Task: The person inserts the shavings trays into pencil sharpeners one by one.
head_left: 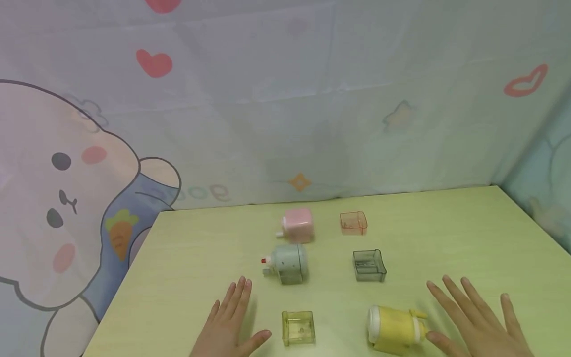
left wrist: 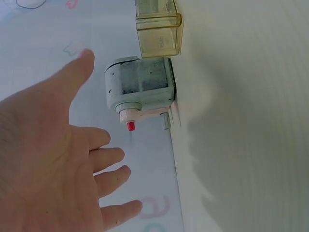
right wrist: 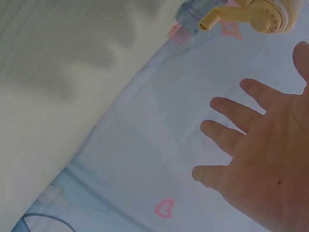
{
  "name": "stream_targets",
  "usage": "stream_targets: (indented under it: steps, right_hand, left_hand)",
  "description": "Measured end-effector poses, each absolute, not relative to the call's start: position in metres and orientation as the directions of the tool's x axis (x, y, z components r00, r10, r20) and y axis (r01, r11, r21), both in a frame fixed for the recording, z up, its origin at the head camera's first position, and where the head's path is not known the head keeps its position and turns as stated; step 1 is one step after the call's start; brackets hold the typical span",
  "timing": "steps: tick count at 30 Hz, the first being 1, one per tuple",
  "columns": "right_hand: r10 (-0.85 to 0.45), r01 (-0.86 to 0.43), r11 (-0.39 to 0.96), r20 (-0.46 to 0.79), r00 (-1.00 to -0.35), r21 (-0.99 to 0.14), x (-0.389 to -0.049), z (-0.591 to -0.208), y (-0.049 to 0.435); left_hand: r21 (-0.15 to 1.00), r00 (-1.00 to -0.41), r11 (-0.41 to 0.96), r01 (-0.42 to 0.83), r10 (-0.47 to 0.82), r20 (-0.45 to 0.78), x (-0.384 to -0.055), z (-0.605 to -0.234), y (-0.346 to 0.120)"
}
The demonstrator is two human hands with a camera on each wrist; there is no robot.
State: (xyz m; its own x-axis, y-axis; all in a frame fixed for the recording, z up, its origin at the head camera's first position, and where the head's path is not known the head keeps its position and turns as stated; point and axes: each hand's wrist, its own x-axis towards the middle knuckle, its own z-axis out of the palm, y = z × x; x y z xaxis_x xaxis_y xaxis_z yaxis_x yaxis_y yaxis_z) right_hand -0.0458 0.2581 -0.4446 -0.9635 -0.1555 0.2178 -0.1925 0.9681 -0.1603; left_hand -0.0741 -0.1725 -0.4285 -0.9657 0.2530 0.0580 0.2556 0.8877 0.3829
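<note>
My left hand (head_left: 227, 322) is spread out over the near left of the table and holds nothing. Just right of its thumb sits a clear yellow drawer (head_left: 298, 327). Beyond its fingertips lies a grey-blue crank pencil sharpener (head_left: 290, 264), its red-tipped crank side facing left; the left wrist view shows this sharpener (left wrist: 140, 84) too. My right hand (head_left: 482, 322), fingers apart and holding nothing, is beside a yellow crank pencil sharpener (head_left: 394, 327). The thumb is close to the crank end, and the right wrist view shows that crank (right wrist: 236, 14) above the fingers.
A pink pencil sharpener (head_left: 299, 225) stands farther back, behind the grey-blue one. To its right is a clear red drawer (head_left: 354, 224), with a smoky grey drawer (head_left: 369, 266) nearer. A printed curtain (head_left: 285, 124) hangs along the table's (head_left: 200, 258) back edge.
</note>
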Motion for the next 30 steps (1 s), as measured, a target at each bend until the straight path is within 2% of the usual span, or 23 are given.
stream_targets:
  steps: [3, 8, 12, 17, 20, 30]
  right_hand:
    - [-0.16, -0.195, 0.964, 0.193, -0.968, -0.179, -0.047, -0.445, 0.257]
    - [-0.182, -0.224, 0.95, 0.199, -0.963, -0.219, -0.051, -0.444, 0.255]
    - [-0.224, -0.277, 0.911, 0.197, -0.954, -0.306, -0.055, -0.442, 0.251]
    - [-0.301, -0.365, 0.852, 0.221, -0.928, -0.376, -0.058, -0.435, 0.241]
    - [-0.306, -0.357, 0.861, 0.191, -0.933, -0.362, -0.058, -0.43, 0.233]
    - [-0.302, -0.278, 0.87, 0.007, -0.953, -0.407, -0.062, -0.428, 0.22]
  left_hand:
    - [0.393, -0.948, 0.866, 0.309, 0.314, 0.054, -0.075, -0.428, -0.171]
    - [0.338, -0.895, 0.831, 0.443, 0.434, 0.106, -0.077, -0.424, -0.169]
    - [0.348, -0.861, 0.794, 0.499, 0.499, 0.095, -0.079, -0.42, -0.164]
    - [0.47, -0.845, 0.737, 0.486, 0.534, 0.036, -0.085, -0.419, -0.158]
    - [0.535, -0.839, 0.714, 0.451, 0.544, -0.019, -0.09, -0.42, -0.156]
    - [0.523, -0.831, 0.732, 0.436, 0.551, -0.079, -0.097, -0.424, -0.149]
